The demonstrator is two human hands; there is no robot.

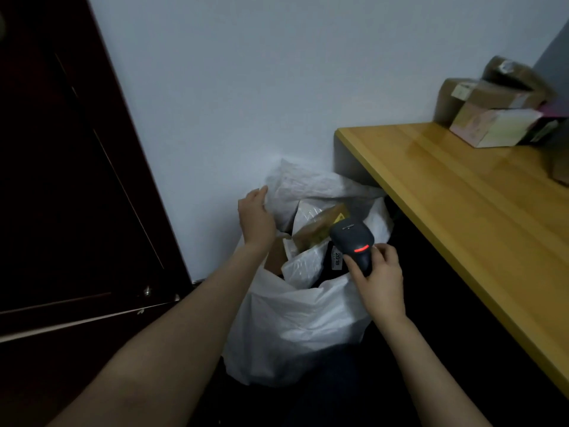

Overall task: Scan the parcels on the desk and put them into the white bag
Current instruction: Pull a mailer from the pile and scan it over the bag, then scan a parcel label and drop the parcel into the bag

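R hand (377, 282) grips scanner (354, 238) over white bag (295, 318); L hand (257, 217), fingers loose, at rim. Parcels (314, 232) inside mostly buried (labels largely illegible). Stack (492, 112) on desk (446, 186) blurred, cut off at rt.

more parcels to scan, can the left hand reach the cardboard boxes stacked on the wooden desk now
Probably not from there: the empty left hand is by the white plastic bag's rim, and the stacked cardboard boxes sit far across the yellow wooden desk. Nothing blocks the way.
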